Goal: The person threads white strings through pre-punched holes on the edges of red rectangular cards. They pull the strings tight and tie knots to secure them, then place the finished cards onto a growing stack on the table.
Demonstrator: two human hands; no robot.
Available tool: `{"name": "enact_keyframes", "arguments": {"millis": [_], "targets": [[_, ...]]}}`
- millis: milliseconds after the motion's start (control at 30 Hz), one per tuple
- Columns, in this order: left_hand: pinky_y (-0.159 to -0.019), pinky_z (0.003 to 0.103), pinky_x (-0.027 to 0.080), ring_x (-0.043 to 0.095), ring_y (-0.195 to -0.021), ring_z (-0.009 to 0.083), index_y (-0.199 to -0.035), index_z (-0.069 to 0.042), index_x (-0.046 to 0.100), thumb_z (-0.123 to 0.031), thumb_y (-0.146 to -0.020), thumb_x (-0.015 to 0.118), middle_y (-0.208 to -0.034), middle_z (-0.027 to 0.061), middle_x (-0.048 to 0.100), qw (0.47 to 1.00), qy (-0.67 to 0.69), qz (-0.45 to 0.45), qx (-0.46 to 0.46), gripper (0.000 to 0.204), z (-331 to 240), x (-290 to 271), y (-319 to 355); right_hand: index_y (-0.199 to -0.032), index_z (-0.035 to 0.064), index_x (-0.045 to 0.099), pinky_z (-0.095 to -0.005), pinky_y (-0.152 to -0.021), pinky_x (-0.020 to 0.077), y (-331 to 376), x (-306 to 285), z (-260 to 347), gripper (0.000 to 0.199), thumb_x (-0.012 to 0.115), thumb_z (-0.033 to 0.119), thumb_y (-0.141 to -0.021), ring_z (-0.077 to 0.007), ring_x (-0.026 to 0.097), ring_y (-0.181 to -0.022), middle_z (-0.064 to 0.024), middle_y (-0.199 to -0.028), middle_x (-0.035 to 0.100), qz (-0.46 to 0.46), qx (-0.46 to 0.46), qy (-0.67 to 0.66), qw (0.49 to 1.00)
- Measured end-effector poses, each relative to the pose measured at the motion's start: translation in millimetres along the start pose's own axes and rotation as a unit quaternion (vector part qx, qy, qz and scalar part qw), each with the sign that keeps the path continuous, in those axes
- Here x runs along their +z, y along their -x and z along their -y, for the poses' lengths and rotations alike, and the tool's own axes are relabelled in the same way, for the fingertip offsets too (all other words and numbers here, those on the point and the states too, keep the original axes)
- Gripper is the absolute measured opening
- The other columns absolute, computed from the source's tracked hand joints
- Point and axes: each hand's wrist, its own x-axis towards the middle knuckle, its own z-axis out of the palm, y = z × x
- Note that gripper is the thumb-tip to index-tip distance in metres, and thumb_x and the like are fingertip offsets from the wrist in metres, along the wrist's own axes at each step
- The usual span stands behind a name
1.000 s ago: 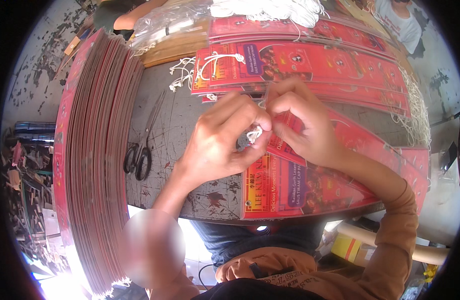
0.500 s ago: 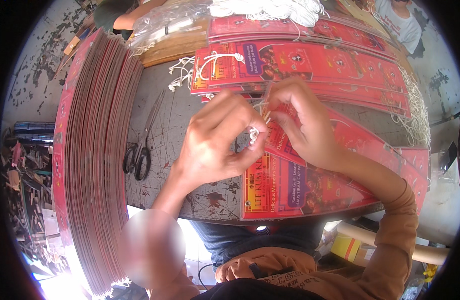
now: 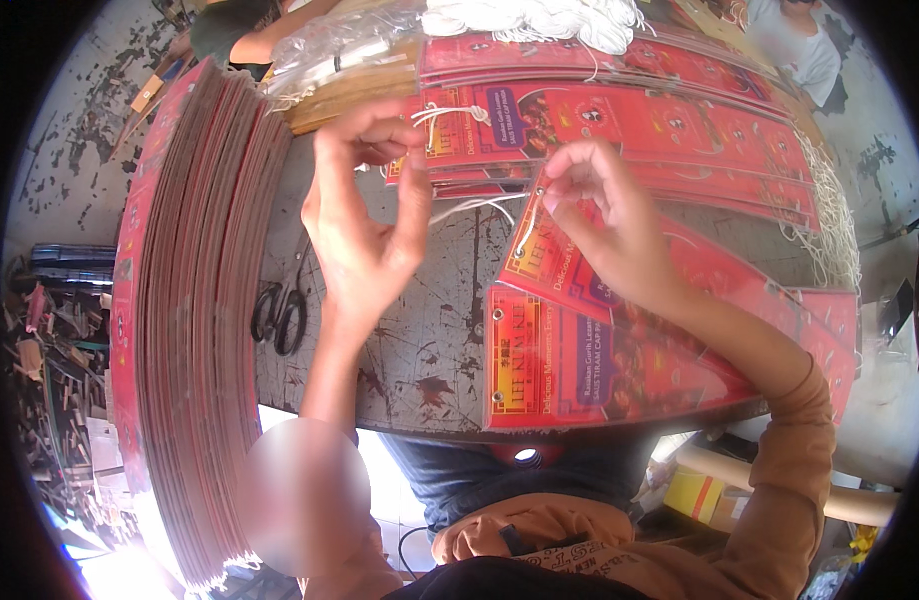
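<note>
My right hand [image 3: 604, 210] pinches the upper corner of a red laminated sign [image 3: 527, 242], which is tilted over another sign [image 3: 514, 350] with metal eyelets. A white cord [image 3: 479, 203] trails leftward from the held sign, loose across the table. My left hand [image 3: 364, 205] is raised to the left of the sign, with fingers curled and the thumb apart from them. No cord shows between its fingertips. Farther back, a pile of red signs [image 3: 669, 125] carries a knotted white cord loop.
A tall stack of signs [image 3: 194, 330] stands along the left side of the table [image 3: 419, 340]. Black-handled scissors [image 3: 279, 318] lie beside it. White cord bundles [image 3: 539, 20] rest at the back, and more strands hang at the right. Other people are partly visible beyond the table.
My left hand has moved left and upward away from the cord knot it was pinching. The cord now stretches out leftward. My right hand still grips the sign's corner.
</note>
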Motion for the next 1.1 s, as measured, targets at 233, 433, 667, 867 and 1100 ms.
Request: {"name": "enact_keyframes", "arguments": {"millis": [233, 433, 667, 867, 1100], "targets": [[-0.071, 0.031, 0.047, 0.062, -0.075, 0.0201, -0.096, -0.001, 0.059, 0.006, -0.080, 0.055, -0.078, 0.0103, 0.063, 0.981, -0.189, 0.028, 0.041, 0.017, 27, -1, 1, -0.101, 0.0028, 0.050, -0.0260, -0.076, 0.0468, 1, -3, -3, 0.020, 0.059, -0.001, -0.085, -0.0118, 0.055, -0.086, -0.0036, -0.095, 0.054, -0.010, 0.035, -0.053, 0.998], [-0.070, 0.036, 0.047, 0.061, -0.072, 0.0236, -0.093, -0.001, 0.059, 0.003, -0.079, 0.054, -0.077, 0.0106, 0.063, 0.981, -0.195, -0.023, 0.003, 0.015, 82, 4, 13, -0.100, 0.0056, 0.051, -0.0253, -0.076, 0.0462, -15, -15, 26, 0.014, 0.057, 0.005, -0.087, -0.0101, 0.055, -0.087, -0.0016, -0.094, 0.054, -0.025, 0.153, -0.210, 0.965], [-0.067, 0.036, 0.048, 0.062, -0.071, 0.0247, -0.089, 0.000, 0.058, 0.002, -0.079, 0.054, -0.079, 0.0122, 0.064, 0.984, -0.085, -0.096, -0.128, 0.011, 98, 5, 13, -0.103, 0.0034, 0.055, -0.0294, -0.082, 0.0454, -7, -90, 72, 0.021, 0.058, 0.019, -0.090, -0.0125, 0.056, -0.093, -0.0031, -0.098, 0.057, 0.130, 0.139, 0.139, 0.972], [-0.055, 0.033, 0.047, 0.061, -0.059, 0.0208, -0.096, -0.002, 0.059, -0.011, -0.089, 0.054, -0.076, 0.0129, 0.064, 0.994, -0.067, 0.008, -0.081, 0.013, 54, 15, 13, -0.109, 0.0002, 0.053, -0.0320, -0.080, 0.0454, 73, -148, 76, 0.033, 0.063, 0.021, -0.086, -0.0264, 0.056, -0.094, -0.0140, -0.103, 0.055, 0.132, 0.079, 0.414, 0.897], [-0.066, 0.040, 0.048, 0.062, -0.072, 0.0295, -0.089, 0.000, 0.060, -0.022, -0.090, 0.057, -0.081, 0.0172, 0.062, 0.926, 0.005, 0.356, -0.122, 0.022, -10, 23, 28, -0.102, -0.0015, 0.052, -0.0341, -0.078, 0.0428, 131, -185, 70, 0.027, 0.064, 0.013, -0.083, -0.0285, 0.054, -0.088, -0.0144, -0.097, 0.052, 0.059, 0.240, 0.436, 0.865]]}}
